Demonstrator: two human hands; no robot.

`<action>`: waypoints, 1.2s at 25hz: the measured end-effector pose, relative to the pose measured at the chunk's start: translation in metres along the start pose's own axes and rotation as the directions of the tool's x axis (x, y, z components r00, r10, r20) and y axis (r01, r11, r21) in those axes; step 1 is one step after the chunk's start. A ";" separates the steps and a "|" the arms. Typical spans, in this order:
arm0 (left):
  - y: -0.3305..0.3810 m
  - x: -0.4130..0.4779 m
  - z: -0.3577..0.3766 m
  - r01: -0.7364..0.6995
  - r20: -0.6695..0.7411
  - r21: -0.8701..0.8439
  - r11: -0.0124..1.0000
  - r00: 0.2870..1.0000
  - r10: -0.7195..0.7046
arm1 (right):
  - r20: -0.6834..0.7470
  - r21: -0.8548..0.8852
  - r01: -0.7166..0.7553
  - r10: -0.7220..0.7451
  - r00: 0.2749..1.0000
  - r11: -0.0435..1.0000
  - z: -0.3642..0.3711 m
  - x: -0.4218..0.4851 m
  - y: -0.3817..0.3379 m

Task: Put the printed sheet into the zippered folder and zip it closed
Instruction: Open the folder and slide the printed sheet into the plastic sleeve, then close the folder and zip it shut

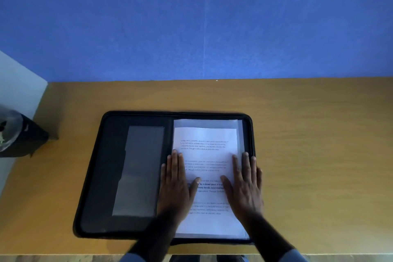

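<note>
A black zippered folder (pixel 102 176) lies open and flat on the wooden desk. Its left half holds a clear grey pocket (pixel 140 168). The printed sheet (pixel 205 136) lies on the right half, over other pale sheets whose edges show at the top and right. My left hand (pixel 175 185) rests flat on the sheet's left edge, fingers spread. Flat on the sheet's right edge is my right hand (pixel 244 185), its outer fingers reaching the folder's rim. Both palms press down and neither grips anything. The lower part of the sheet is partly hidden by my forearms.
The wooden desk (pixel 319 155) ends at a blue wall (pixel 191 27) behind the folder. A dark bin with a clear liner (pixel 19 134) stands off the desk's left end. The desk's front edge runs just below the folder.
</note>
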State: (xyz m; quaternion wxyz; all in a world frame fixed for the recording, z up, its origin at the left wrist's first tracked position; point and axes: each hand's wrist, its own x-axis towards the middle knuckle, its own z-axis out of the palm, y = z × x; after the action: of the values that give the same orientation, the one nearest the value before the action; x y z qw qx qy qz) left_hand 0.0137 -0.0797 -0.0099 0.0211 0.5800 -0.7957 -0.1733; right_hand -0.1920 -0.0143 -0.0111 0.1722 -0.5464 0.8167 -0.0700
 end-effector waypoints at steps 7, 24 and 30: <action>0.001 0.005 0.002 -0.073 -0.009 0.015 0.997 0.997 0.073 | 0.028 -0.079 0.002 0.000 1.000 0.997 -0.004 0.008 0.005; -0.161 -0.082 -0.090 0.677 -0.056 -0.284 0.679 0.695 -0.717 | 0.202 -0.100 0.142 -0.119 0.972 0.985 -0.035 -0.026 0.037; -0.170 -0.063 -0.102 0.835 0.138 -0.318 0.449 0.510 -0.849 | 0.217 -0.081 0.114 -0.094 0.972 0.990 -0.034 -0.036 0.034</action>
State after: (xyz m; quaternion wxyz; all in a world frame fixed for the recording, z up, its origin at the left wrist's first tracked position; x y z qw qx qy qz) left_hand 0.2141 -0.0925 0.0453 0.0502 0.8871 -0.3594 -0.2853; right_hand -0.2211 0.0295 0.0183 0.2291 -0.6001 0.7662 0.0178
